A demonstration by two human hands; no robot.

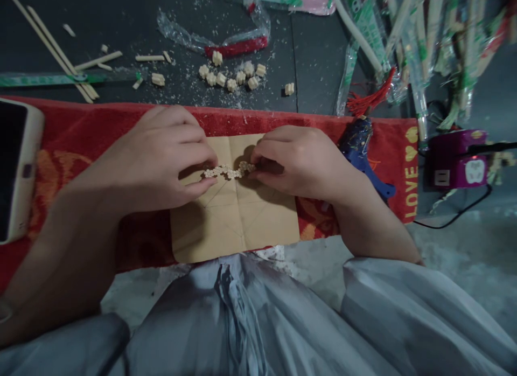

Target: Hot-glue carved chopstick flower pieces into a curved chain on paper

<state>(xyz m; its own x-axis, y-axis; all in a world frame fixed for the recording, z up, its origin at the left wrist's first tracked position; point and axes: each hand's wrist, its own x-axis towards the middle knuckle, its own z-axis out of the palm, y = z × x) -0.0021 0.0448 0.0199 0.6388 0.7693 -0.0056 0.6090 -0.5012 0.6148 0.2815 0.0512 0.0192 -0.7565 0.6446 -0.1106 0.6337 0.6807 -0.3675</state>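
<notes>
A wavy chain of small flower-shaped wooden pieces (230, 172) lies across the middle of a tan paper sheet (218, 228), which has fold creases and faint drawn lines. The thumb and fingers of my left hand (169, 158) close on the chain's left end. At its right end, my right hand (297, 158) pinches the chain between thumb and fingertips. My fingers hide part of both ends. Beyond the towel, several loose clusters of cut wooden sticks (231, 85) sit among pale crumbs. A blue glue gun (365, 163) rests just right of my right hand.
Under the paper is a red towel (404, 176) along the table's near edge. A phone (24, 171) lies at far left, wooden sticks (52, 44) behind it. Wrapped stick bundles (428, 36) crowd the back right, near a red tassel (371, 98) and a purple power socket (456, 163).
</notes>
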